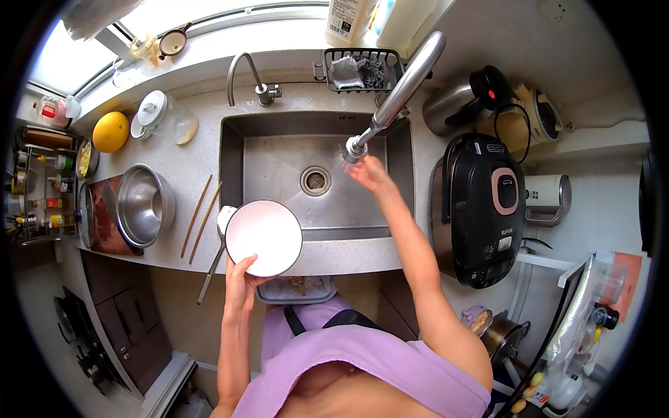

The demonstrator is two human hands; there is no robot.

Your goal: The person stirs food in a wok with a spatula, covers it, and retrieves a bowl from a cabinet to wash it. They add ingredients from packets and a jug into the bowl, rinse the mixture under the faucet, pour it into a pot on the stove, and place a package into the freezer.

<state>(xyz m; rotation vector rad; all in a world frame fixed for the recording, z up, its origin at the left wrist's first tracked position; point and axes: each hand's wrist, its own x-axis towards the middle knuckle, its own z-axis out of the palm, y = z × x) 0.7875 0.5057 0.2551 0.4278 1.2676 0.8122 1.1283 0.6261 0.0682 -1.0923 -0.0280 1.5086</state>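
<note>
My left hand (242, 282) grips a white bowl (263, 238) with a thin dark rim, thumb over its near edge. The bowl is tilted toward me in front of the sink's near edge. My right hand (371, 174) reaches over the sink (279, 188), just under the spout head of the large tap (357, 148). Its fingers are smeared and partly behind the spout head. A utensil with a long metal handle (211, 272) and a white end lies left of the bowl, partly hidden by it. Two wooden chopsticks (197, 219) lie farther left on the counter.
Left on the counter are a steel mixing bowl (145, 205), a glass jug (167, 120) and an orange fruit (111, 132). A black rice cooker (484, 209) and a kettle (456, 104) stand right. Below the counter edge is a lidless container (296, 296).
</note>
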